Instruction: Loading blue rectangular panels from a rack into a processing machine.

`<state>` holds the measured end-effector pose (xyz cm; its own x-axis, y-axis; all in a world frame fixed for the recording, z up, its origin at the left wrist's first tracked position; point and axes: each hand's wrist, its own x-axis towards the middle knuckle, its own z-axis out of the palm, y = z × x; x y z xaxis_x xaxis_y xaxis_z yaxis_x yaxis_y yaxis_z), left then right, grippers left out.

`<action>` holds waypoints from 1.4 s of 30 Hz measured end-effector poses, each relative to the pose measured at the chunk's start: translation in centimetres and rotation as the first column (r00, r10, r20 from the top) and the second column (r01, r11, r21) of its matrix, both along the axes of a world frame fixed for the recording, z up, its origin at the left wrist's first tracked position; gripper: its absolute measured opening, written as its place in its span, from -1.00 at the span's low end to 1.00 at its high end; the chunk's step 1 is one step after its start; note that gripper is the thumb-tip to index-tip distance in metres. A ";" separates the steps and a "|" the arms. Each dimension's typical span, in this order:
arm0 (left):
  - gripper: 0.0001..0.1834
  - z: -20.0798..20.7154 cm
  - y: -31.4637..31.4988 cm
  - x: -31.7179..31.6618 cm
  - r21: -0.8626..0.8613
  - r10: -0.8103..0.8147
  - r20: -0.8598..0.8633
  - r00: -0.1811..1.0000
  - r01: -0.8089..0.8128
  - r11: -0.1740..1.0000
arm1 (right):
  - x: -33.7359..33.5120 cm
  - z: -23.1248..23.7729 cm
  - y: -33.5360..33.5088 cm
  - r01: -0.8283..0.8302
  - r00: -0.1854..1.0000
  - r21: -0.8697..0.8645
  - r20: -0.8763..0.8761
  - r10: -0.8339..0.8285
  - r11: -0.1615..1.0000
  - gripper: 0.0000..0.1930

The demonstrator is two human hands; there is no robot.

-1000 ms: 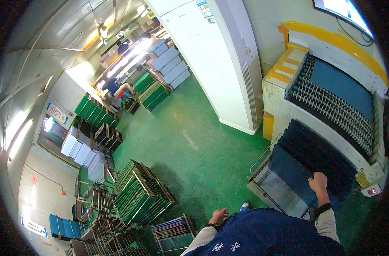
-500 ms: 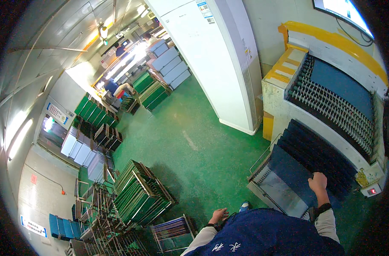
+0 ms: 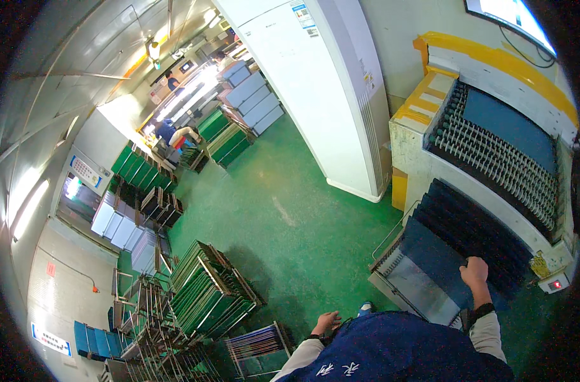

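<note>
My right hand (image 3: 474,272) is closed around the near edge of a dark blue panel (image 3: 433,254), which leans in a rack (image 3: 391,290) beside my right leg. More dark panels (image 3: 474,232) stand tilted behind it, close together. Between the front panel and the rack's slotted side lies a smooth greyish surface (image 3: 417,280). My left hand (image 3: 328,323) hangs by my waist, fingers loosely apart and holding nothing.
At right stands a machine (image 3: 407,137) with rows of rollers (image 3: 493,153) and a blue panel (image 3: 509,121) on them. A tall white cabinet (image 3: 309,83) rises ahead. Racks of green panels (image 3: 207,293) fill the left. A seated person (image 3: 169,132) is far off.
My hands and the panels in the rack keep their places. Far in the background, a person in dark blue has shifted slightly to the left.
</note>
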<state>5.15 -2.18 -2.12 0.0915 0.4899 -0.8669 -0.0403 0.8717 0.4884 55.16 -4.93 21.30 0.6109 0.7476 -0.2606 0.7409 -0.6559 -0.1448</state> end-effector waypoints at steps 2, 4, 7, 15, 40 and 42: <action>-0.61 -0.2 0.1 0.0 -0.010 0.000 -0.005 1.000 0.000 1.000 | 0.2 -0.2 0.0 -0.003 1.000 -0.012 0.004 0.003 1.000 -0.64; -0.62 -0.2 0.1 0.0 -0.015 0.006 0.013 1.000 -0.006 1.000 | 0.3 -0.4 0.0 -0.007 1.000 -0.023 0.007 0.007 1.000 -0.64; -0.60 -0.3 0.1 -0.1 -0.008 -0.018 0.002 1.000 0.018 1.000 | 0.4 -0.7 -0.1 -0.011 1.000 0.025 0.017 0.010 1.000 -0.65; -0.57 0.1 0.4 0.0 -0.001 -0.038 0.008 0.999 0.038 0.999 | 0.5 -0.7 0.0 -0.011 1.000 -0.002 0.027 0.011 1.000 -0.63; -0.61 -1.0 -0.5 -1.5 0.051 0.008 0.121 0.993 -0.015 0.999 | -0.2 -0.6 -1.9 -0.160 0.987 0.127 -0.012 0.163 0.979 -0.68; -0.61 -1.1 -0.2 -1.1 0.036 -0.039 0.115 0.993 0.035 0.999 | 0.0 1.3 -2.0 -0.187 0.982 0.165 0.021 0.186 0.968 -0.71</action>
<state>4.09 -2.38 -3.21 0.2087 0.5134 -0.8324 -0.0657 0.8566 0.5118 55.18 -6.88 22.56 0.4574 0.8810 -0.1209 0.8489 -0.4731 -0.2355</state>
